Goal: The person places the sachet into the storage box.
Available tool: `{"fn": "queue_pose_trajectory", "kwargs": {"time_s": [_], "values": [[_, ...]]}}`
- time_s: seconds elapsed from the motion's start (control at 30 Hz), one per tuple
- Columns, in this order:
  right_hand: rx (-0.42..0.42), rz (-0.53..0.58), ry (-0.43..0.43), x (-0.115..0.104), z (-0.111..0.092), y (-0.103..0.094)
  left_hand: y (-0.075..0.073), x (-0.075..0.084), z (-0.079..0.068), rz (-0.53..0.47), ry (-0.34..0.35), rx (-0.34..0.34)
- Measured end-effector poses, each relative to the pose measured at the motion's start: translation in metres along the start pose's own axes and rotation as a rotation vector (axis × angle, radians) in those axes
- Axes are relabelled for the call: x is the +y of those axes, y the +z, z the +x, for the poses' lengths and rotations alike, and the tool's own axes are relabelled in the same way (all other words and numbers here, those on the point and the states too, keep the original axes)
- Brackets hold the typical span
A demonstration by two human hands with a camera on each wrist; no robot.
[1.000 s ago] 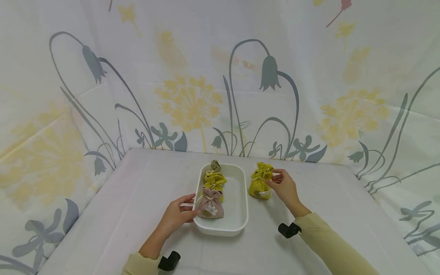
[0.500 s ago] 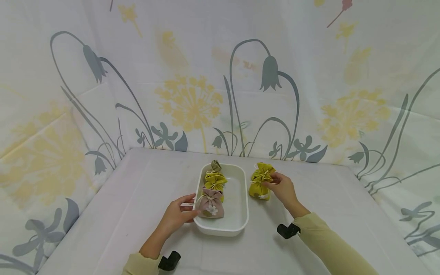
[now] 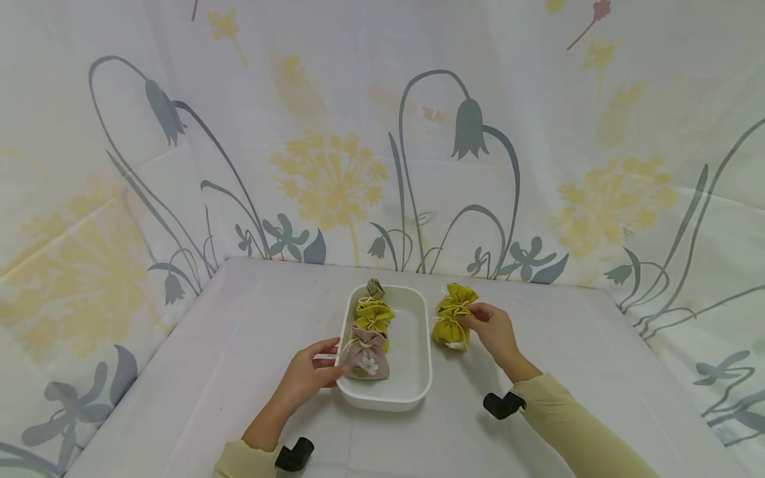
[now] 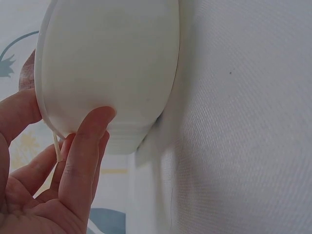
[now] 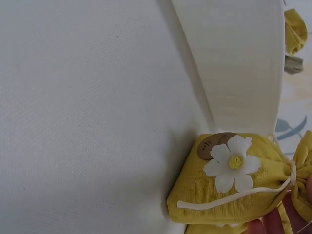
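My left hand (image 3: 306,370) grips the left rim of a white plastic tub (image 3: 412,362); in the left wrist view its fingers (image 4: 83,161) lie along the tub's outer wall. Inside, along the left side, stand a mauve drawstring pouch (image 3: 367,355) with a white flower, yellow pouches behind it and a greyish-green one (image 3: 375,288) at the back. Right of the tub, my right hand (image 3: 493,330) pinches the gathered neck of a yellow drawstring pouch (image 5: 234,180) with a white flower and brown tag. Another yellow pouch (image 3: 460,292) stands directly behind it, mostly hidden.
A white-covered table (image 3: 263,312) carries everything. At its back and sides hangs a white curtain (image 3: 358,99) printed with flowers. The right half of the tub's floor (image 3: 409,332) shows bare. A black wrist camera (image 3: 504,404) sits on each arm.
My right hand has shifted slightly down, and the front yellow pouch leans so its neck sits lower and its flower shows less from above. The left hand and tub have stayed put.
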State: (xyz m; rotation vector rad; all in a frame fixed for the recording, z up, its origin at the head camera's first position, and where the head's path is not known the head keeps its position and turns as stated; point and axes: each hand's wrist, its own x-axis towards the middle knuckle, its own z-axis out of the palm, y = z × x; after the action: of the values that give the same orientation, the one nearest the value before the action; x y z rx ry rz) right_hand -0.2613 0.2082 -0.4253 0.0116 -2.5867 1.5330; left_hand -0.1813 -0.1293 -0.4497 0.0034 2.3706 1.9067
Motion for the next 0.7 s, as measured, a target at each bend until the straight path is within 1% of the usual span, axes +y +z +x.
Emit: {"fn": "queue_pose_trajectory", "kwargs": {"time_s": [0.2,0.43,0.7], "values": [[-0.012,0.072,0.021,-0.003,0.0,-0.003,0.0,0.0,-0.001,-0.005,-0.001,-0.001],[-0.018,0.102,-0.025,-0.011,0.001,-0.007,-0.001,0.001,-0.001,-0.008,-0.004,-0.005],[-0.031,0.105,-0.045,-0.024,0.004,-0.01,-0.001,0.001,-0.001,0.001,-0.005,-0.003]]}}
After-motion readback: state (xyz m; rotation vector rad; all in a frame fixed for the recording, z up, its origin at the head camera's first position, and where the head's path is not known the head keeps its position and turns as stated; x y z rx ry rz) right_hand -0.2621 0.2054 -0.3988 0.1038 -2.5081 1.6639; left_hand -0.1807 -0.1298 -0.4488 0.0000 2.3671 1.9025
